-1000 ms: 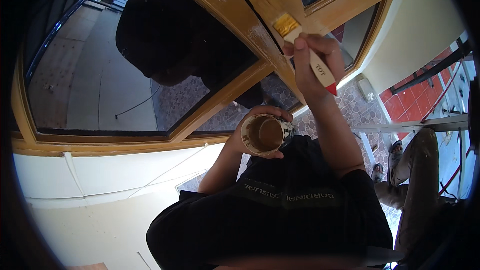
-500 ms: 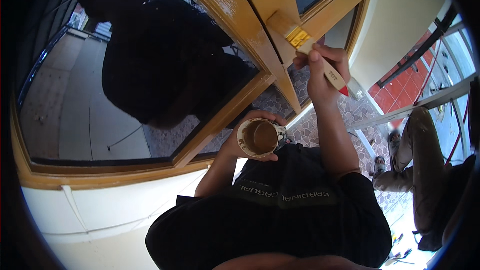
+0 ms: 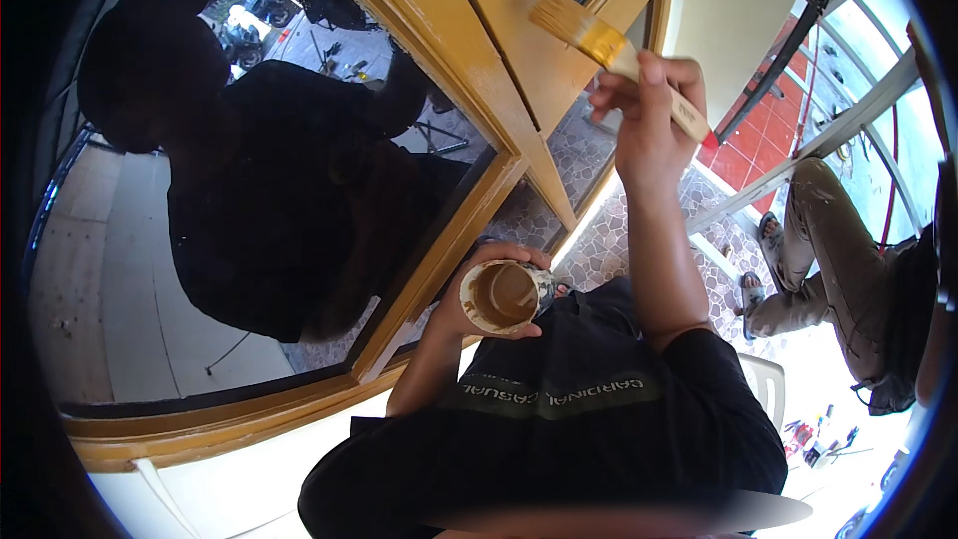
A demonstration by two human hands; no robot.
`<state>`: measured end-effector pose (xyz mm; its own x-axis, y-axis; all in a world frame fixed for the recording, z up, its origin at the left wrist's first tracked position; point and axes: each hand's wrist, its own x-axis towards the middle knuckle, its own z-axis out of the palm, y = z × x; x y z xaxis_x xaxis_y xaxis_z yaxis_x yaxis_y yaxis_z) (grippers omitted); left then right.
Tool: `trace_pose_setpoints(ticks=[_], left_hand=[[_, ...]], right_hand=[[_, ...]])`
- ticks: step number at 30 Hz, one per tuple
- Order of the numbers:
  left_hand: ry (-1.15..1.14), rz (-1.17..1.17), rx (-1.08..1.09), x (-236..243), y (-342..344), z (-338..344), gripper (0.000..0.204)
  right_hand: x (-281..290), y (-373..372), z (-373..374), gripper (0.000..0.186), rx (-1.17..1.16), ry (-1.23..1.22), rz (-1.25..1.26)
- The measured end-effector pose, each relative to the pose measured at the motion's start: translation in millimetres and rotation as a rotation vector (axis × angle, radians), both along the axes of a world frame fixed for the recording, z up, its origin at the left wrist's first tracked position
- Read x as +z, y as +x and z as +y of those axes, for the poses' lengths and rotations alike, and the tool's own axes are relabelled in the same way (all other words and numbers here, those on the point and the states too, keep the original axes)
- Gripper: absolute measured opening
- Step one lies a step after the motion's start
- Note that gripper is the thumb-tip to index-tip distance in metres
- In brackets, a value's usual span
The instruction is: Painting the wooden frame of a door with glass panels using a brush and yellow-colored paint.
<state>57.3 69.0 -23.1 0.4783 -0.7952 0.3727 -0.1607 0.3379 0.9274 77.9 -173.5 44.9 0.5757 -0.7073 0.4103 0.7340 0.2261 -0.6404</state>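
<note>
With left hand [image 3: 451, 307], cradling cup [image 3: 545, 287] mouth-up, likely keeping brown liquid [image 3: 511, 297] in; with right hand [image 3: 656, 125], gripping brush [image 3: 604, 44] by handle [image 3: 687, 117], leaving bristles [image 3: 557, 20] free toward far door [image 3: 539, 80].

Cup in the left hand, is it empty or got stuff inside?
Not empty: brown liquid shows inside the cup; how deep, I cannot tell.

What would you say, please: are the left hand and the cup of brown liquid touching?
Touching. The head view shows the left hand wrapped around the cup, fingers along its far side and thumb along its near side.
</note>
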Motion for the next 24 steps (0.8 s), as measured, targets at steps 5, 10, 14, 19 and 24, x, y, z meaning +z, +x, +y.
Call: trace_pose_setpoints(ticks=[5,10,14,19,24], left_hand=[[-0.029,0.006,0.025,2,-6,-1,0.082],[-0.049,0.025,0.06,-4,-9,8,0.083],[-0.016,0.048,0.056,-5,-8,8,0.084],[0.032,0.064,0.043,-2,-14,-3,0.084],[-0.016,-0.007,0.018,-7,-7,1,0.083]], right_hand=[[-24,14,4,0.018,0.038,-0.107,0.071],[-94,-2,14,0.017,0.009,-0.081,0.227],[-88,-8,6,0.017,-0.003,-0.032,0.186],[-39,10,-12,0.014,0.043,0.085,-0.003],[-77,16,-11,0.015,0.13,0.032,0.129]])
